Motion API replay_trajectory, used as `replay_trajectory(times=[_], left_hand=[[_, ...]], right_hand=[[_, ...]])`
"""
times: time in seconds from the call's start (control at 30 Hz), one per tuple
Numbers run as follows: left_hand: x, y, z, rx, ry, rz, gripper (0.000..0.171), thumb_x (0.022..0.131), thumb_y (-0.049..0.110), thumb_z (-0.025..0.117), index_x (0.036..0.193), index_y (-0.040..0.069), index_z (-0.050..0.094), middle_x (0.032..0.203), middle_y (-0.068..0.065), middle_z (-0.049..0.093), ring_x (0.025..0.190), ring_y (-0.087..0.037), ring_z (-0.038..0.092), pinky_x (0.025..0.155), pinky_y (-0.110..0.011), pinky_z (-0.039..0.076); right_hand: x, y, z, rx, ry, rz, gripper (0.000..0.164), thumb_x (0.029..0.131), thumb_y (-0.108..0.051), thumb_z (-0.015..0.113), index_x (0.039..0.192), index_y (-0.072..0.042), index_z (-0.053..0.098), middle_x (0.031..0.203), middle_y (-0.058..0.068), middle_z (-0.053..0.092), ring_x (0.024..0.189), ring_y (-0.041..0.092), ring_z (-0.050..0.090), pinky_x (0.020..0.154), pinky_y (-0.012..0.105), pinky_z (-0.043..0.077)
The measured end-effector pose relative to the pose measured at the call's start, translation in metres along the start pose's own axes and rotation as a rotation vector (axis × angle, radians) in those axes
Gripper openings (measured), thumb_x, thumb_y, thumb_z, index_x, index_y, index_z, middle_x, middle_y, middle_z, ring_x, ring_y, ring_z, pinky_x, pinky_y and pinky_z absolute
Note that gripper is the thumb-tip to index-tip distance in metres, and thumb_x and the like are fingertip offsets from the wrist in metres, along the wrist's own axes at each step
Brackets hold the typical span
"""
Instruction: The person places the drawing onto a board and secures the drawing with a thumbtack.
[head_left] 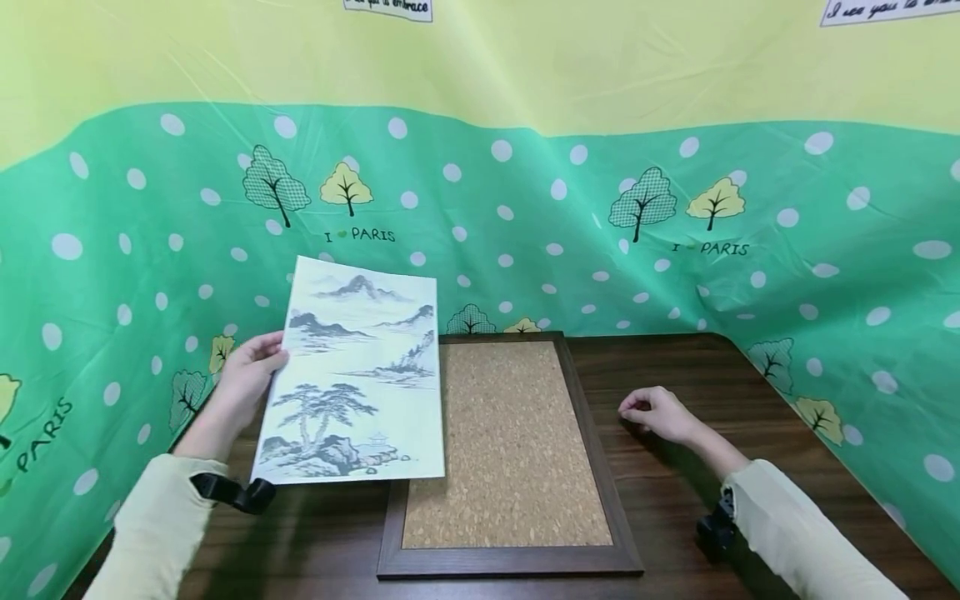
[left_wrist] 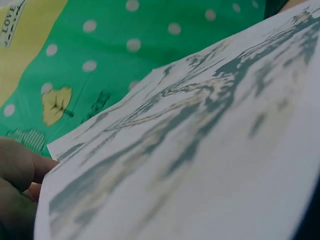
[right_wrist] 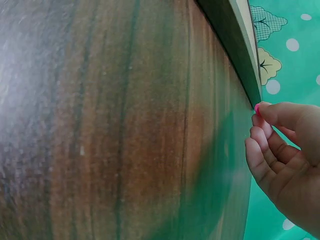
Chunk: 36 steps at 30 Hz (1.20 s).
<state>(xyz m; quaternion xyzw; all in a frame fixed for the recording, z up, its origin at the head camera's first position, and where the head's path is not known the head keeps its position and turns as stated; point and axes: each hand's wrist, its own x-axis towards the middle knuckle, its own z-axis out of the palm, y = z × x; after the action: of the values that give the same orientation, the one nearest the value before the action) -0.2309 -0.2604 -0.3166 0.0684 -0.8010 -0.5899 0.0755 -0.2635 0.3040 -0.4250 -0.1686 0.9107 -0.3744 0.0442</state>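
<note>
My left hand (head_left: 249, 377) grips a sheet of paper (head_left: 356, 358) by its left edge, thumb in front. Printed on the paper is a grey ink landscape with mountains, pines and rocks. The sheet is held up, tilted, over the left part of a framed cork board (head_left: 510, 450) lying on the table. To the right of the board, low over the table, is my right hand (head_left: 662, 414). In the right wrist view its thumb and forefinger pinch a small pink thing (right_wrist: 257, 108), mostly hidden by the fingertips. The left wrist view shows the sheet (left_wrist: 200, 150) from close by.
The dark wooden table (head_left: 675, 517) carries the board. Behind and at both sides hangs a green and yellow cloth (head_left: 510, 208) with white dots and printed trees. Each wrist wears a black camera (head_left: 238, 493) on a strap.
</note>
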Motion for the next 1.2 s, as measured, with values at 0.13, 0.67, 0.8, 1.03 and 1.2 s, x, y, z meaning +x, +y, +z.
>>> replay_trajectory(times=[0.13,0.67,0.8,1.03,1.2], left_hand=[[-0.003,-0.002,0.032,-0.086,-0.014,-0.024,0.045,0.091,0.001,0.045,0.135,-0.007,0.035,0.093,0.004,0.044,0.085,-0.003,0.041,0.070,-0.011,0.040],[-0.027,-0.041,0.168,-0.229,-0.011,-0.085,0.034,0.085,-0.007,0.046,0.119,-0.009,0.051,0.102,-0.016,0.054,0.084,-0.016,0.049,0.067,-0.018,0.042],[-0.033,-0.050,0.184,-0.201,-0.032,-0.062,0.034,0.084,-0.008,0.045,0.117,-0.011,0.050,0.100,-0.016,0.053,0.087,-0.019,0.049,0.069,-0.019,0.041],[-0.037,-0.061,0.201,-0.124,-0.049,-0.039,0.033,0.081,-0.008,0.046,0.113,-0.011,0.053,0.096,-0.015,0.054,0.086,-0.020,0.050,0.069,-0.022,0.042],[-0.039,-0.065,0.206,-0.089,-0.033,-0.007,0.030,0.080,-0.008,0.047,0.109,-0.012,0.055,0.092,-0.015,0.055,0.085,-0.021,0.051,0.070,-0.023,0.043]], right_hand=[[0.002,-0.001,-0.001,-0.004,0.000,-0.003,0.012,0.086,-0.004,0.058,0.089,0.006,0.064,0.080,0.012,0.062,0.064,0.019,0.056,0.053,0.031,0.049],[0.001,0.000,0.002,-0.004,0.000,0.008,0.012,0.087,-0.005,0.059,0.090,0.005,0.065,0.081,0.011,0.063,0.065,0.015,0.055,0.053,0.028,0.049],[0.000,0.002,0.003,-0.010,-0.002,0.007,0.011,0.086,-0.004,0.059,0.089,0.004,0.065,0.081,0.010,0.063,0.066,0.015,0.056,0.054,0.027,0.049],[0.000,0.001,0.004,-0.008,-0.009,-0.010,0.011,0.086,-0.005,0.059,0.089,0.004,0.065,0.082,0.011,0.062,0.068,0.016,0.056,0.054,0.026,0.049],[0.000,0.000,0.005,-0.011,-0.006,-0.006,0.011,0.086,-0.004,0.059,0.089,0.004,0.065,0.082,0.010,0.062,0.067,0.016,0.055,0.054,0.026,0.049]])
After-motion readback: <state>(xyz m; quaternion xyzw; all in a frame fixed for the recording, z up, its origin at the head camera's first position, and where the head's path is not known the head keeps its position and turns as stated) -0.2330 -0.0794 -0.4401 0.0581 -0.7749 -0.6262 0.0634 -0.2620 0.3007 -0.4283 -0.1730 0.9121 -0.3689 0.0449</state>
